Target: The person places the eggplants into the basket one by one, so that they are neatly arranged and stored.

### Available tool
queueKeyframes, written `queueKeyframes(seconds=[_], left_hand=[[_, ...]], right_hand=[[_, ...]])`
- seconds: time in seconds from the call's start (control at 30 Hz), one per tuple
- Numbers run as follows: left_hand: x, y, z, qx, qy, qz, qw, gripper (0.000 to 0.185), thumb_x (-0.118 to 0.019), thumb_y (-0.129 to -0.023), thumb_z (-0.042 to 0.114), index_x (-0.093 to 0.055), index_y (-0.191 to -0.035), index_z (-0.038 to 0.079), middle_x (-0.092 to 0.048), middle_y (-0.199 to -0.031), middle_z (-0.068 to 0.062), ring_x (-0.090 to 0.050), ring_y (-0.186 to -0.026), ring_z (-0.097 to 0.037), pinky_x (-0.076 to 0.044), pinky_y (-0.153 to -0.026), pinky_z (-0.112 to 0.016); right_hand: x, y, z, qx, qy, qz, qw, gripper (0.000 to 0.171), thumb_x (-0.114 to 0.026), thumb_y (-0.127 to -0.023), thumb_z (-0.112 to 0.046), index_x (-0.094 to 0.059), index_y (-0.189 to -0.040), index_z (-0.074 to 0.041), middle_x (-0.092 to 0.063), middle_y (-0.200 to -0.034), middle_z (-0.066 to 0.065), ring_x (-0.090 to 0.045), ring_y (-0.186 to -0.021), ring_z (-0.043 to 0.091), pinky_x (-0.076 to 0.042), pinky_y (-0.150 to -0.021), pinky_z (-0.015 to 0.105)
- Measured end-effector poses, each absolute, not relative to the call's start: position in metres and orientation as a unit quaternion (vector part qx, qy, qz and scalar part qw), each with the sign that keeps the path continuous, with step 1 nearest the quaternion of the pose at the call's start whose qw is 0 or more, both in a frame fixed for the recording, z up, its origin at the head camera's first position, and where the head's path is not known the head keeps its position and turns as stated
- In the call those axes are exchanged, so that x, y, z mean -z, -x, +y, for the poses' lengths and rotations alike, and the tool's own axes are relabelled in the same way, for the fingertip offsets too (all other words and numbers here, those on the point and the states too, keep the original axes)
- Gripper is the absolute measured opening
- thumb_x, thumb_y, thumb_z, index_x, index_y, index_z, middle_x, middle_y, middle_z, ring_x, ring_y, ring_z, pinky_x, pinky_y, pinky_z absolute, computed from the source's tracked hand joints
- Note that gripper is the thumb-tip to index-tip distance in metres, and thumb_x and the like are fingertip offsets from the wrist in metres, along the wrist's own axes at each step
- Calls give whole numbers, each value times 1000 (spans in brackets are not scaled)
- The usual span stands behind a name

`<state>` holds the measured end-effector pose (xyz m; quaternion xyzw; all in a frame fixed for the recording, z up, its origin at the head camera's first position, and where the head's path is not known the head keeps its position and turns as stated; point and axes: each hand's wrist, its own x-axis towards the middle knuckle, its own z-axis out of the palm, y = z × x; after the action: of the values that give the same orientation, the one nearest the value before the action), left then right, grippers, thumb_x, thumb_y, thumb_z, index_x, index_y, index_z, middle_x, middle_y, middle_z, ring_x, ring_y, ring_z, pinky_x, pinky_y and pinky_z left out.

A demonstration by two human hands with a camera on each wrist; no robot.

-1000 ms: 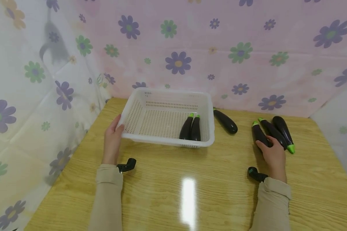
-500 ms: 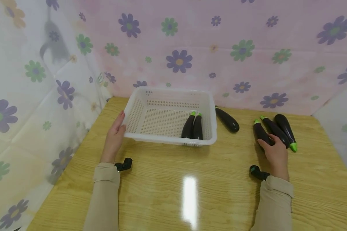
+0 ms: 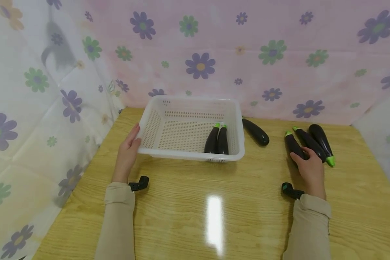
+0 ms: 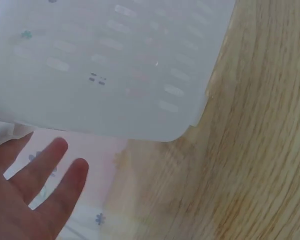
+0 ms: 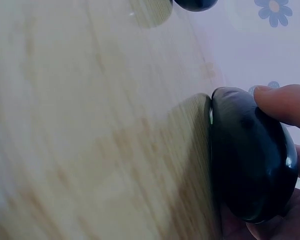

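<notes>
A white perforated basket (image 3: 156,126) stands on the wooden table with two dark eggplants (image 3: 217,140) lying side by side at its right end. My left hand (image 3: 129,150) rests against the basket's front left corner, thumb at the rim; in the left wrist view its fingers (image 4: 50,167) are straight beside the basket wall (image 4: 115,65). My right hand (image 3: 303,161) grips the near end of the leftmost eggplant (image 3: 292,144) of a group of three. In the right wrist view a finger (image 5: 285,105) lies over that eggplant (image 5: 245,150), with the palm under it.
Another eggplant (image 3: 255,131) lies alone just right of the basket. Two more eggplants (image 3: 315,142) lie beside the gripped one. Flowered cloth (image 3: 201,65) hangs along the back and the left side. The table (image 3: 214,216) shines with a glare patch at the front.
My left hand has slid a little farther along the basket's left corner. My right hand has settled more closely on the eggplant's end. The eggplants and basket have not moved.
</notes>
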<state>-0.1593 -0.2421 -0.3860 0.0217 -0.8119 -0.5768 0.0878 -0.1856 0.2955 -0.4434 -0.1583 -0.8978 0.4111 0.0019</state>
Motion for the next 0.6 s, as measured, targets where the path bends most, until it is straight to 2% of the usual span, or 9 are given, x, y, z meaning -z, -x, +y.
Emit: queueKeyframes(seconds=[0.27, 0.5, 0.6], left_hand=[[379, 157, -245, 574, -11, -817, 49, 49, -39, -96, 19, -23, -142, 17, -15, -147, 7, -12, -132, -10, -10, -106, -35], [382, 158, -248, 582, 11, -812, 42, 50, -38, -96, 15, -21, -142, 14, -13, -148, 2, -9, -133, -13, -8, -106, -36], [391, 162, -253, 579, 26, -814, 39, 51, -38, -96, 20, -18, -143, 17, -10, -148, 5, -7, -133, -11, -7, -106, -37]], right_hand=[[443, 186, 295, -415, 160, -896, 6, 72, -45, -87, -49, -24, -141, -7, -26, -139, 26, -28, -120, 46, -25, -93, 56], [444, 185, 294, -420, 169, -892, 13, 70, -44, -87, -48, -24, -141, -7, -26, -140, 24, -26, -122, 44, -24, -95, 56], [443, 185, 294, -429, 179, -885, 18, 70, -42, -88, -48, -24, -141, -7, -25, -141, 22, -25, -124, 43, -23, -96, 55]])
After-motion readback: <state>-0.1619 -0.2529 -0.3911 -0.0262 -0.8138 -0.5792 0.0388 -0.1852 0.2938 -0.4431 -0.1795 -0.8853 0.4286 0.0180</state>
